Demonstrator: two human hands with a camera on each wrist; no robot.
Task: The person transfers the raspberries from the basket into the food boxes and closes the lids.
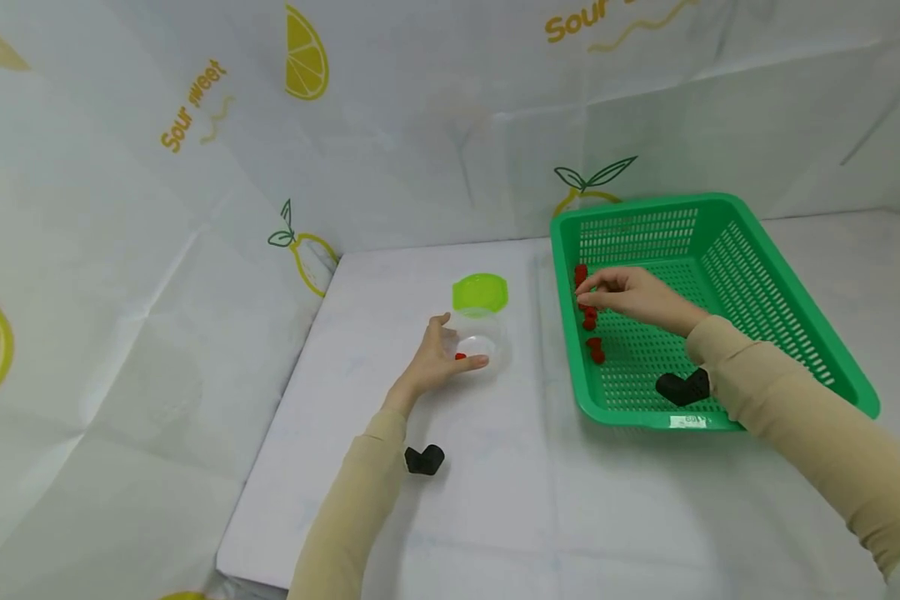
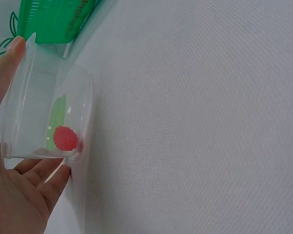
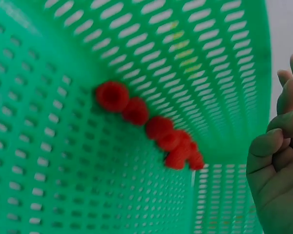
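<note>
A clear plastic container (image 2: 39, 107) stands on the table, its wall gripped between the thumb and fingers of my left hand (image 1: 437, 358). A red raspberry (image 2: 65, 138) lies at the bottom of it. Just beyond the container is a lime-green lid (image 1: 480, 292). My right hand (image 1: 637, 298) hovers over the left side of a green basket (image 1: 720, 275), fingers bent loosely toward the thumb, with nothing visible between them. Several red raspberries (image 3: 158, 127) lie in a row along the basket's left wall, partly hidden beneath the hand in the head view.
White cloth covers the table (image 1: 480, 500), and a sheet printed with lemons (image 1: 306, 54) hangs behind it and at the left. The basket's raised perforated walls stand around the raspberries. A black wrist mount (image 1: 424, 459) shows at the left cuff, another (image 1: 682, 388) at the right.
</note>
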